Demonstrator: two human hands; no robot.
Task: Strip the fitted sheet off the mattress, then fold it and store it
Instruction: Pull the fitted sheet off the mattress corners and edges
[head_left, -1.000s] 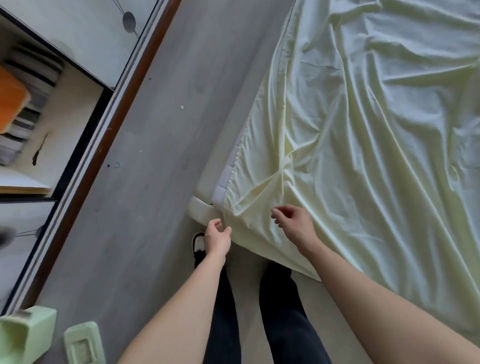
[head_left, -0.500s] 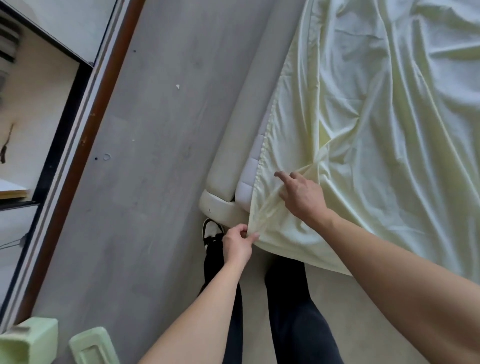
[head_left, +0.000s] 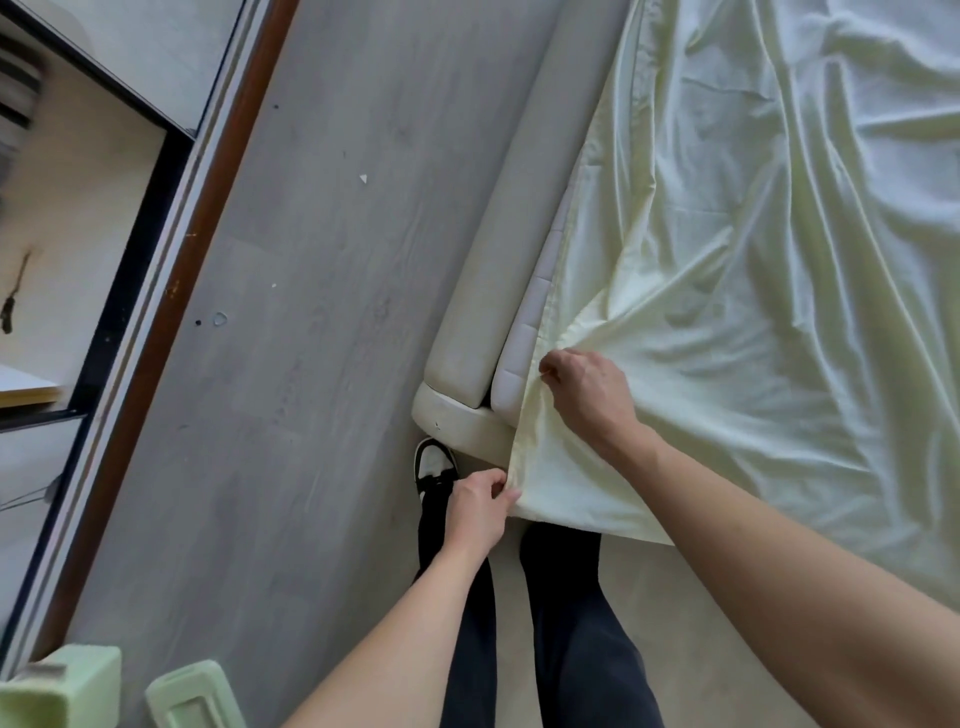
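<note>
- fitted sheet (head_left: 753, 312), pale yellow, wrinkled, covers most of the mattress (head_left: 524, 348); near corner pulled off, white quilted mattress corner bare
- loosened sheet corner hangs over the foot edge of the bed, down in front of the person's legs
- left hand (head_left: 480, 506) pinches the lowest hanging edge of the sheet, thumb and fingers closed on the fabric, just below the bed corner
- right hand (head_left: 587, 397) higher up, fingers curled, gripping a bunch of sheet right at the mattress corner; folds fan out from the grip
- both hands on the same sheet edge, apart, right above left
- bed frame (head_left: 467, 332), off-white padded, runs along the mattress side and wraps round the corner
- person in dark trousers (head_left: 566, 623); black and white shoe (head_left: 434, 465) beside the frame corner
- grey wood-look floor (head_left: 322, 312), small specks on it
- wardrobe (head_left: 93, 218) at left, open, brown edge strip; contents blurred
- two pale green objects (head_left: 130, 691) at bottom left, cut off, can't tell what they are
</note>
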